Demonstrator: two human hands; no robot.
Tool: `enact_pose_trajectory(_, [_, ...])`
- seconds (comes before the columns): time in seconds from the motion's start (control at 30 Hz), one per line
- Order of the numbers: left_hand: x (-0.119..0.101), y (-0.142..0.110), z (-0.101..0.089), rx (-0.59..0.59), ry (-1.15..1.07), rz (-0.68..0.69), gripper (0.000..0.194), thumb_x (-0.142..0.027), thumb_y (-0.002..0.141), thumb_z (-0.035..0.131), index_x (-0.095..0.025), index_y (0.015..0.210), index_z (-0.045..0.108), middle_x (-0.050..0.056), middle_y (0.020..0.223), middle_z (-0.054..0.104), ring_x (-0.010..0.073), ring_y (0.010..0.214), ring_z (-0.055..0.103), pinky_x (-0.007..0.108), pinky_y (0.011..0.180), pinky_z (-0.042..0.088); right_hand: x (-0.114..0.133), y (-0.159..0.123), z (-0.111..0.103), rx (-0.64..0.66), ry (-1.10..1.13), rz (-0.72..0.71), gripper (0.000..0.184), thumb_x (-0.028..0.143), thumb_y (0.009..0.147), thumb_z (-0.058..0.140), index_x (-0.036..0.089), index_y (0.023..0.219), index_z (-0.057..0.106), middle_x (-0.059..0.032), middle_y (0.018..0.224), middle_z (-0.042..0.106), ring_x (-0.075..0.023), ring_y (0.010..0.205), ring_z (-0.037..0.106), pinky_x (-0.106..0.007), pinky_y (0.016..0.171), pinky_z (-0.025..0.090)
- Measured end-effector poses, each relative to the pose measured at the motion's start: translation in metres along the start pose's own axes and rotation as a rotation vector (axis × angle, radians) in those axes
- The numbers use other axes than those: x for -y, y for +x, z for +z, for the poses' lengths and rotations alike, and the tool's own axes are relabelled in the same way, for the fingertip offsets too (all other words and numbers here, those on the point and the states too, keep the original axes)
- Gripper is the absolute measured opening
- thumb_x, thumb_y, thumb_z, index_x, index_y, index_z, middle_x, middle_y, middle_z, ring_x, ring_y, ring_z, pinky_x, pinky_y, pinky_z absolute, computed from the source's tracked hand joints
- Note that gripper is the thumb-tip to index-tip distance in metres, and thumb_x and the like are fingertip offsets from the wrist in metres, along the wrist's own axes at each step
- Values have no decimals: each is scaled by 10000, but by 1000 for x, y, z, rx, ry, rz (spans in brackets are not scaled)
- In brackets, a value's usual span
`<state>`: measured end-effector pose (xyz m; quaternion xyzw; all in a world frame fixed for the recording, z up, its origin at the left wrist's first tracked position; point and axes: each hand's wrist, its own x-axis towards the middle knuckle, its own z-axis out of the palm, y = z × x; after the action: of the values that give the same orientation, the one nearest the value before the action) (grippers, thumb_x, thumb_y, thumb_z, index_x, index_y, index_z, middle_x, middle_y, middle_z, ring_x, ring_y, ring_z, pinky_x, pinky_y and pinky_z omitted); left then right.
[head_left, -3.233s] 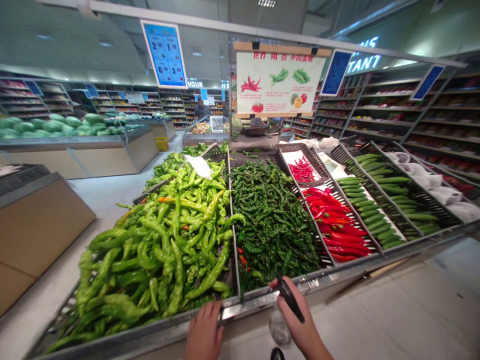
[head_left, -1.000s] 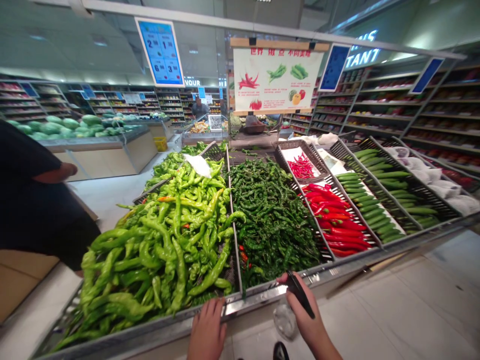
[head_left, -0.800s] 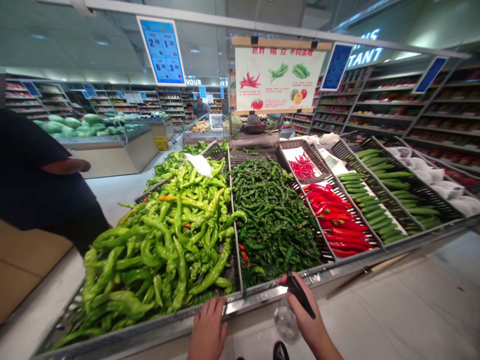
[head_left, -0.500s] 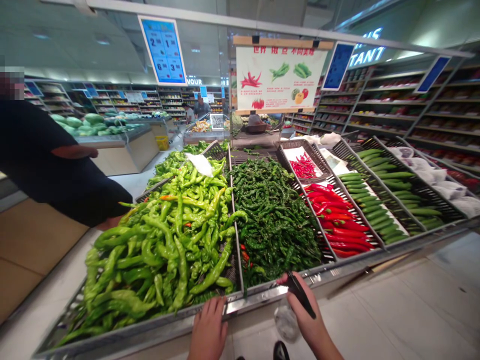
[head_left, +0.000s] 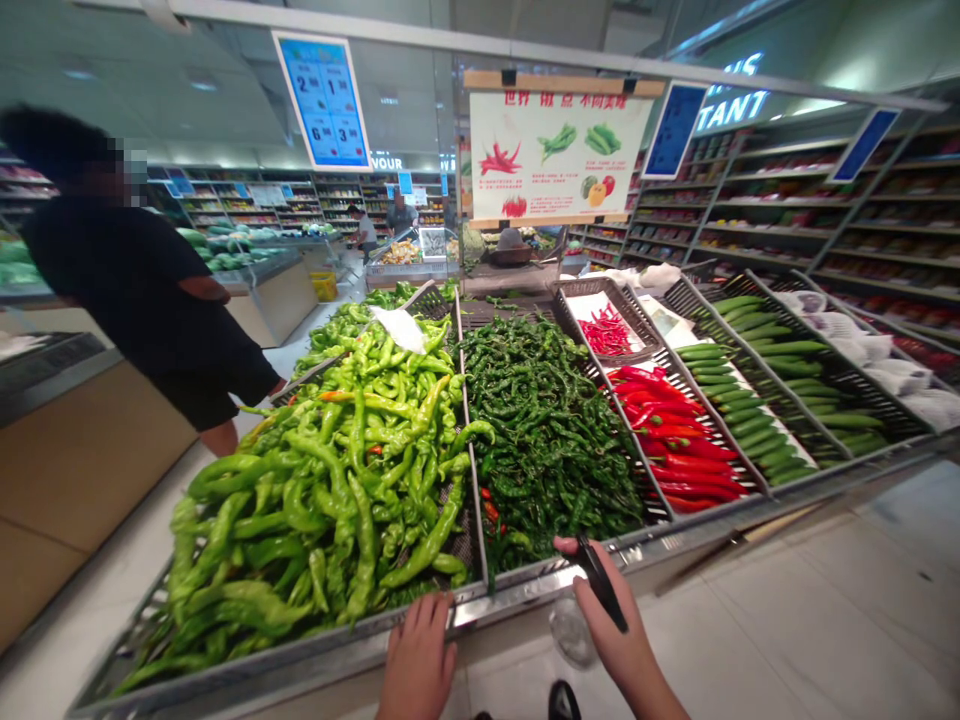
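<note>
My left hand (head_left: 418, 652) rests with its fingers curled over the metal front rail (head_left: 517, 592) of a produce stand, just below a heap of light green long peppers (head_left: 330, 480). My right hand (head_left: 611, 625) is closed on a thin black object (head_left: 600, 595) at the same rail, in front of a bin of dark green thin peppers (head_left: 544, 430). A crumpled clear plastic bag (head_left: 571, 632) hangs below my right hand.
Right of the dark peppers lie red chillies (head_left: 675, 440), small red chillies in a basket (head_left: 606, 332) and cucumbers (head_left: 757, 400). A person in black clothes (head_left: 142, 290) stands at the stand's left side. Price signs (head_left: 324, 100) hang above; store shelves (head_left: 825, 220) fill the back.
The person in black has walked further along the left aisle, away from me. My hands have stayed at the rail, barely shifting.
</note>
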<state>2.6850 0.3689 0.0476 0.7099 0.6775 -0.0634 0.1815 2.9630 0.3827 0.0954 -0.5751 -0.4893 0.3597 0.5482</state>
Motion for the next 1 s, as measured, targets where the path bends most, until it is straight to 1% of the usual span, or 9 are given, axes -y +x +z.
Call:
enact_pose_trajectory(0.13, [0, 0, 0, -5, 1, 7, 700, -139, 902, 456, -317, 1579, 442, 48, 1641, 480, 243, 1513, 384, 398, 1175, 342, 9, -6, 6, -41, 54, 7, 438, 573, 893, 701, 243, 1180, 721, -124, 1159, 802, -317, 1163, 744, -426, 1084, 545])
enact_pose_trajectory(0.2, [0, 0, 1, 1, 5, 9, 701, -145, 903, 454, -309, 1584, 436, 52, 1645, 475, 245, 1515, 380, 400, 1180, 340, 13, -9, 8, -16, 48, 3, 478, 594, 905, 697, 247, 1234, 687, -113, 1154, 796, -294, 1134, 751, -382, 1033, 570])
enact_pose_trajectory(0.27, [0, 0, 1, 5, 7, 8, 705, -145, 902, 452, -305, 1588, 431, 53, 1648, 471, 244, 1519, 376, 399, 1186, 337, 14, -12, 9, 22, 5, -13, 512, 590, 904, 698, 261, 1295, 657, -100, 1188, 785, -280, 1147, 742, -366, 1032, 564])
enact_pose_trajectory(0.5, [1, 1, 4, -19, 11, 8, 701, -140, 899, 465, -322, 1576, 445, 51, 1634, 488, 240, 1512, 391, 401, 1177, 350, 19, -15, 2, 123, -91, -23, 570, 562, 920, 679, 259, 1399, 623, -115, 1277, 762, -298, 1248, 704, -436, 1155, 479])
enact_pose_trajectory(0.6, [1, 1, 4, -21, 9, 10, 697, -139, 901, 475, -327, 1572, 449, 48, 1632, 490, 240, 1515, 392, 400, 1181, 350, 24, -13, -5, 203, -97, -45, 592, 517, 942, 673, 252, 1466, 593, -130, 1305, 746, -302, 1263, 694, -449, 1139, 495])
enact_pose_trajectory(0.7, [2, 1, 5, -17, 14, 7, 696, -136, 903, 475, -327, 1572, 448, 42, 1635, 486, 236, 1518, 389, 395, 1181, 346, 29, -10, -8, 261, -81, -74, 576, 474, 951, 690, 254, 1476, 600, -123, 1293, 748, -292, 1248, 705, -423, 1114, 520])
enact_pose_trajectory(0.77, [2, 2, 7, -17, 17, 3, 699, -131, 903, 469, -326, 1574, 446, 38, 1640, 482, 231, 1521, 383, 389, 1180, 342, 29, -9, -7, 228, -59, -95, 565, 468, 939, 712, 256, 1456, 625, -114, 1255, 765, -288, 1200, 727, -407, 1087, 542])
enact_pose_trajectory(0.9, [5, 4, 12, -28, 10, 11, 712, -134, 893, 474, -325, 1579, 440, 33, 1644, 477, 229, 1520, 377, 381, 1182, 332, 20, -5, 0, 84, -84, -138, 499, 488, 925, 714, 257, 1366, 686, -121, 1201, 785, -296, 1131, 751, -406, 1046, 569])
enact_pose_trajectory(1.0, [5, 4, 13, -30, 18, 10, 707, -141, 902, 465, -322, 1585, 434, 41, 1649, 472, 235, 1523, 372, 385, 1186, 331, 9, -3, -2, 66, -117, -130, 498, 485, 937, 685, 259, 1380, 665, -117, 1187, 782, -291, 1128, 748, -401, 1047, 570])
